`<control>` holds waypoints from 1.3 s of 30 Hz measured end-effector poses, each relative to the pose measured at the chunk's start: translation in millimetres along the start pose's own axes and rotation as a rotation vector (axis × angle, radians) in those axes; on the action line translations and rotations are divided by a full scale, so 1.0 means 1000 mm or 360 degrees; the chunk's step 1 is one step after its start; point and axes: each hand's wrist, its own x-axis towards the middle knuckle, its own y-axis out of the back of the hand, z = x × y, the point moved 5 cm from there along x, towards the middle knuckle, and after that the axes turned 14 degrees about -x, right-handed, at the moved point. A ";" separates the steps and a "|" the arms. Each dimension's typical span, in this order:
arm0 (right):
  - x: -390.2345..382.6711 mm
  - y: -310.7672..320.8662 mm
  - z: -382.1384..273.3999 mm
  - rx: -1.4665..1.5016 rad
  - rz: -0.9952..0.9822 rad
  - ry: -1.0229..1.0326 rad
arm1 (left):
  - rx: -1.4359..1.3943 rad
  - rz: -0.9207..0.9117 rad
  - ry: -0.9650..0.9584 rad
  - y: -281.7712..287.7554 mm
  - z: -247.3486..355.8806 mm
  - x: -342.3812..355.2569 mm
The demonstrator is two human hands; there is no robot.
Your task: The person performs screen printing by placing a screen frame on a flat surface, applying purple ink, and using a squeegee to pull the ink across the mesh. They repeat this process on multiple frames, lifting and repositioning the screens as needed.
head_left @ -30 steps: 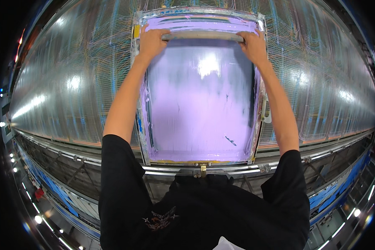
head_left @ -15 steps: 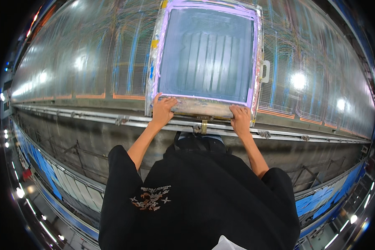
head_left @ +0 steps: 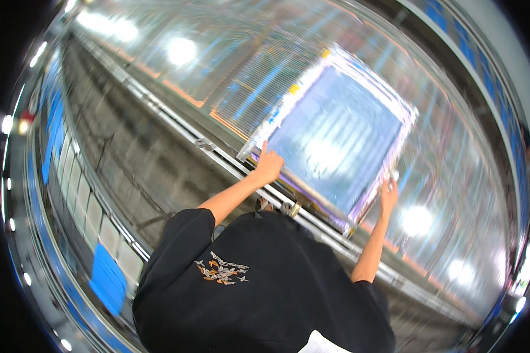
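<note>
A screen printing frame (head_left: 406,115) with blue-grey mesh, purple-edged tape and a worn rim lies across the long printing table. My left hand (head_left: 269,165) is at its near left corner, one finger stretched along the mesh edge and the others curled at the rim. At the right side of the frame, my right hand (head_left: 388,194) closes around a small pale handle (head_left: 393,175). Motion smears the frame and both hands somewhat. I cannot tell whether the frame's near edge rests on the table or is raised.
The long table (head_left: 229,76) carries fine coloured line prints, with orange bars near its edge. A metal rail (head_left: 176,125) with clamps runs along the near side. Behind me, across the grey floor (head_left: 112,159), stands another table with pale panels and blue pieces (head_left: 108,279).
My view has turned, so table and frame now slant down to the right. My right hand has gone from the near rim to the side handle. My left hand stays near its corner.
</note>
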 end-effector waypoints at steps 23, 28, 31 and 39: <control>0.107 -0.029 0.062 -0.0211 0.0614 -0.0224 | -0.0467 0.0208 0.0100 0.019 0.010 -0.046; 0.110 -0.027 0.029 -0.0208 0.0744 -0.0183 | -0.0534 0.0308 -0.0071 0.003 0.004 -0.054; 0.101 -0.008 -0.014 -0.0290 0.0648 -0.0456 | -0.0593 0.0294 -0.0032 0.012 0.003 -0.038; 0.078 0.046 -0.070 -0.0115 0.0796 -0.0434 | -0.0532 0.0300 -0.0083 -0.001 -0.003 -0.031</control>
